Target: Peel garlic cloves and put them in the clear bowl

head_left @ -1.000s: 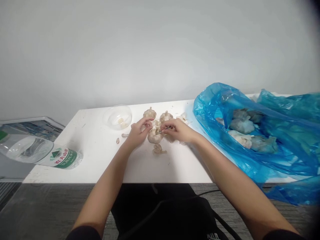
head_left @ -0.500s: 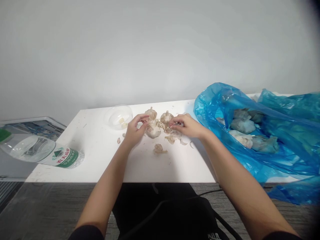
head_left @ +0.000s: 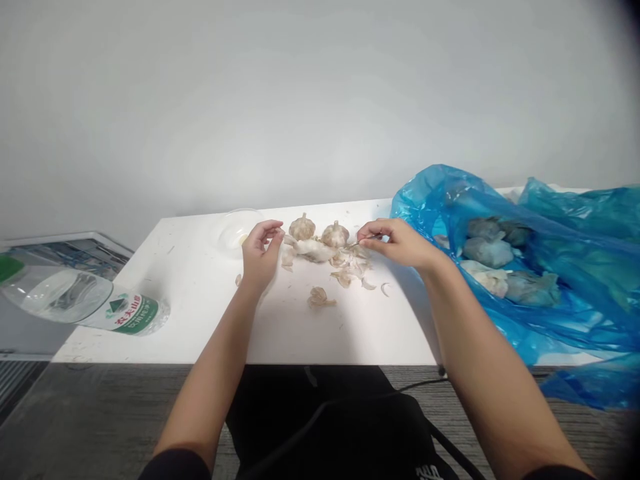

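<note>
Drawn apart, our open left hand (head_left: 260,255) sits at nine o'clock of the garlic bulbs (head_left: 302,227), our right hand (head_left: 397,243) pinching a metal pick (head_left: 367,241).

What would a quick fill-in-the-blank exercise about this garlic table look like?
1. The thin metal tool is pinched by the ____ hand.
2. Two whole garlic bulbs stand on the white table among scattered papery ____.
3. More garlic bulbs lie inside the ____ plastic bag.
4. The plastic water bottle lies on its ____ at the table's left edge.

Missing words: right; skins; blue; side.
</note>
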Demonstrator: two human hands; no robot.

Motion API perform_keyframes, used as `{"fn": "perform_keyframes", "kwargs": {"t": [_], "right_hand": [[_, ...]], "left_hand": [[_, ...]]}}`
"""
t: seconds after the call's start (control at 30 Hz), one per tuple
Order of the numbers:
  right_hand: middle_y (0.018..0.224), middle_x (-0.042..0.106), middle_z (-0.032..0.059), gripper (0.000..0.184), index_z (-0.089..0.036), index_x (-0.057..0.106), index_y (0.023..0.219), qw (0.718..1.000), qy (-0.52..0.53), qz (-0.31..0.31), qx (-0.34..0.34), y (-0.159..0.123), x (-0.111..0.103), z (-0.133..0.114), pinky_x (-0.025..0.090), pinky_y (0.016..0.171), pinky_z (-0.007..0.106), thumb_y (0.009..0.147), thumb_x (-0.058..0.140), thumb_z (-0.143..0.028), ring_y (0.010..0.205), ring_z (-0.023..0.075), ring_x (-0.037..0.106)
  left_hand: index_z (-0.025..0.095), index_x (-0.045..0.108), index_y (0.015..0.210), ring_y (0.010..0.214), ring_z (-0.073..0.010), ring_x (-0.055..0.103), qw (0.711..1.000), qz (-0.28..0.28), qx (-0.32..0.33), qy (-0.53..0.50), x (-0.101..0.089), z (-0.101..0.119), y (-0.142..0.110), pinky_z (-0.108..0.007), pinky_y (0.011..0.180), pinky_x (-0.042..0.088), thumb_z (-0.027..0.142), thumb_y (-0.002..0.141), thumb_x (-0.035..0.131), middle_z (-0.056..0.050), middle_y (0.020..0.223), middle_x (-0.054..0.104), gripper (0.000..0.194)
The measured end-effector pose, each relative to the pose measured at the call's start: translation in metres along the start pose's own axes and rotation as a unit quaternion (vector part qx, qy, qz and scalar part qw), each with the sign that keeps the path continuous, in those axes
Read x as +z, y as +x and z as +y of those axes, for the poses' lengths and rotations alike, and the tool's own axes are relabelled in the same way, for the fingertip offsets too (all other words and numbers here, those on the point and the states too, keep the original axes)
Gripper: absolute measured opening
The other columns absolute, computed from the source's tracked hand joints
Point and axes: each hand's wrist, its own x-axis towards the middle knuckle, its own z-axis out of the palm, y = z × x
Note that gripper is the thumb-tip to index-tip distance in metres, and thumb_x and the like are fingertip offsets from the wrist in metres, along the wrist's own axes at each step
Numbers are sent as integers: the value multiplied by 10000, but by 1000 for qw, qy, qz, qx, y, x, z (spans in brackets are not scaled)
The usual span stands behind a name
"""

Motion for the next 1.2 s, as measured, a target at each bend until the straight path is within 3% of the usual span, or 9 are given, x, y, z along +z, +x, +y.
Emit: {"fn": "perform_keyframes", "kwargs": {"t": [0.73,0.9,1.1,1.2], "right_hand": [[691,635,32,204,-165,648,744,986,-55,155,11,0,-6,-4,343,603,282,794,549,-337,583,127,458],[709,651,33,211,-166,663,791,988,-11,152,-3,2,7,-11,365,588,273,813,565,-351,592,131,495],[839,704,60,175,-185,675,863,971,-50,234,7,3,19,-12,435,653,287,847,565,-321,732,179,606],[852,710,59,155,-189,673,878,974,-55,221,-17,2,24,-16,438,647,284,860,566,-301,719,177,610]], "left_hand": [[189,693,935,811,-122,666,998,24,49,-43,6,9,-6,-269,766,520,184,801,712,-31,867,705,136],[182,704,880,779,-134,686,995,-48,42,-81,10,16,-12,-291,769,559,180,761,761,-33,830,719,132],[179,681,1041,760,-185,727,951,-261,-50,-157,10,28,-17,-346,738,609,219,764,774,-62,857,757,294],[181,661,1089,768,-187,730,956,-230,-71,-170,5,27,-14,-362,753,609,251,801,727,-82,965,750,304]]}}
